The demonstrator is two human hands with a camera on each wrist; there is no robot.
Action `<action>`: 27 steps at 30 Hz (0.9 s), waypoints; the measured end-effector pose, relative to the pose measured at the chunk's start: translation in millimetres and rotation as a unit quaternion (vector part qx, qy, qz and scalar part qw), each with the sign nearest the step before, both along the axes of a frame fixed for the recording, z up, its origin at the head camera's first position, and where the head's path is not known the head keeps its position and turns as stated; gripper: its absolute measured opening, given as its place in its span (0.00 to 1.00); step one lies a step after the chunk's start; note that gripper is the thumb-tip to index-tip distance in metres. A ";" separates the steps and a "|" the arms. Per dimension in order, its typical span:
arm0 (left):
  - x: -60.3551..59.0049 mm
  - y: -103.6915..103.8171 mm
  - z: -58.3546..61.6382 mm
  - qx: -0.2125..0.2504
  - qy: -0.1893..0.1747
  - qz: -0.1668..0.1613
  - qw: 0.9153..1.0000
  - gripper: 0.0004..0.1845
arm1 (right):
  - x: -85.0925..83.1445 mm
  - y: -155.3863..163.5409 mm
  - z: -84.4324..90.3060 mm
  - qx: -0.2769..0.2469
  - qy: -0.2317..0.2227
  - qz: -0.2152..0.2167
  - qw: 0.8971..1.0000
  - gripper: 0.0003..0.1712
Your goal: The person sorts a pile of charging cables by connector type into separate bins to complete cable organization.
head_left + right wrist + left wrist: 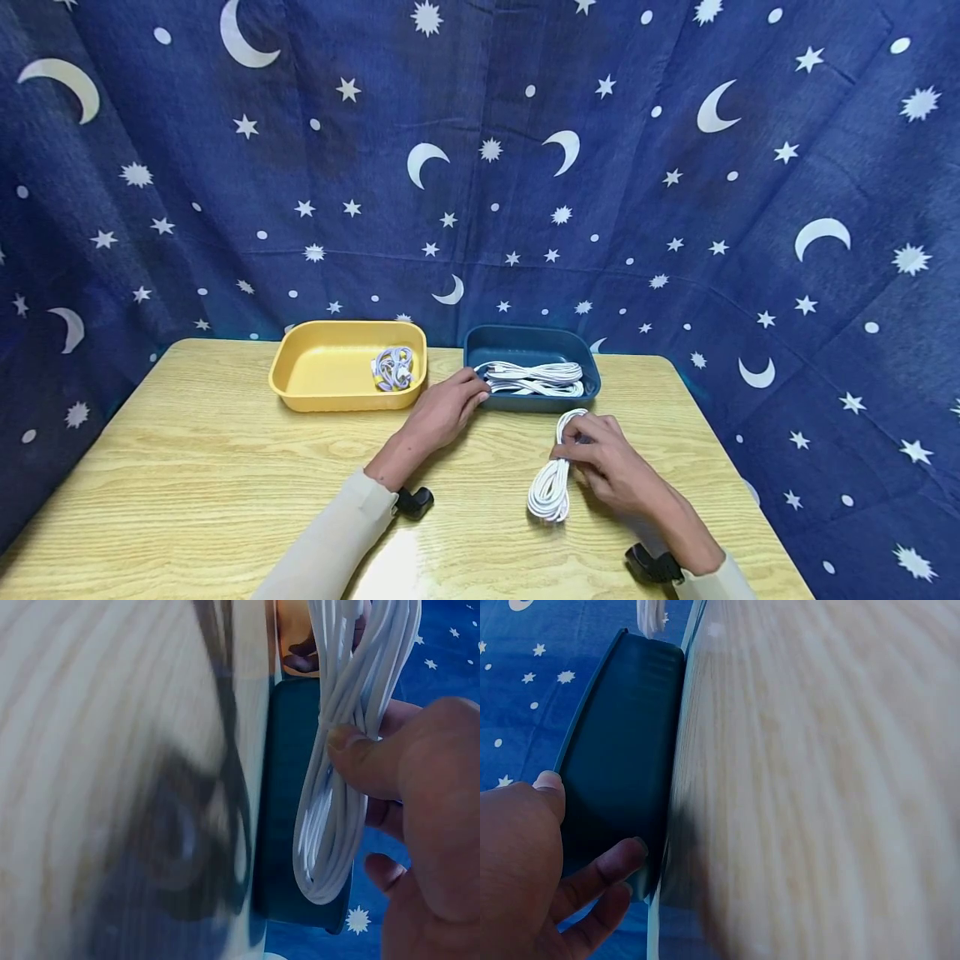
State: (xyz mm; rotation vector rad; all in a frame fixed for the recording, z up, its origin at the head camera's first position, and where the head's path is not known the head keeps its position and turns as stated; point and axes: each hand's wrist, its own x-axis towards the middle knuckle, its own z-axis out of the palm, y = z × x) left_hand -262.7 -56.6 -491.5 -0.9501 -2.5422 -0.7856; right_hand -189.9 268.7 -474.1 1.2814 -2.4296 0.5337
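My right hand [609, 462] pinches a bundled white cable [550, 492] near its middle, thumb on one side and fingers behind. In the right wrist view the cable [330, 832] is folded into long loops. It is held in front of a dark blue bin [528, 403], on the near side of it. My left hand [444, 410] holds that bin at its left front corner. In the left wrist view the thumb is at the rim and two fingers lie along the wall of the bin [630, 742]. More white cable bundles [536, 379] lie inside the bin.
A yellow bin [315, 403] stands to the left of the blue one, with a small pale purple cable coil [393, 368] at its right end. Both are near the back edge of the wooden table [187, 467]. A blue curtain [480, 225] with moons and stars hangs behind.
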 end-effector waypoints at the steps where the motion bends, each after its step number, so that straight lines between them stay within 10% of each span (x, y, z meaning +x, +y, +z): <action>1: 0.0 -0.1 0.0 0.000 -0.001 0.000 1.000 0.12 | -0.7 -0.5 1.0 -0.002 0.002 -0.002 1.000 0.21; 27: -0.1 0.0 -0.4 0.008 -0.001 -0.004 1.000 0.12 | -13.7 -14.5 27.3 -0.025 0.039 -0.054 0.997 0.22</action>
